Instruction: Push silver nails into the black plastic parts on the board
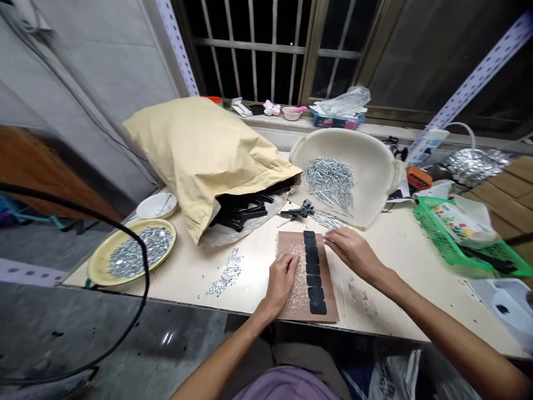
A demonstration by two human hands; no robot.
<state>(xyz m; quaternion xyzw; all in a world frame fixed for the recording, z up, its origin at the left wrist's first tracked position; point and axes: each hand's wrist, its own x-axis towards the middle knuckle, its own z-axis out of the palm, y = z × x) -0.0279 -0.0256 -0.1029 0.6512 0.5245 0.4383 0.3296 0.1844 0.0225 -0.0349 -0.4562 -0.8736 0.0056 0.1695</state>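
A brown board [322,266] lies at the table's near edge. Down its middle runs a column of several black pads [312,270], and tiny silver bits are scattered on its left half. My left hand [281,279] rests on the board's left side with fingers curled, fingertips on the silver bits. My right hand [353,251] hovers at the board's top right corner, fingers pinched together close to the top black pad; what they hold, if anything, I cannot make out.
A tan sack [200,150] spills black parts [244,212] behind the board. A cream tub [366,166] holds silver screws [330,180]. A yellow plate [97,261] of silver pieces sits far left, a green basket [449,247] right. Loose silver bits [225,273] lie left of the board.
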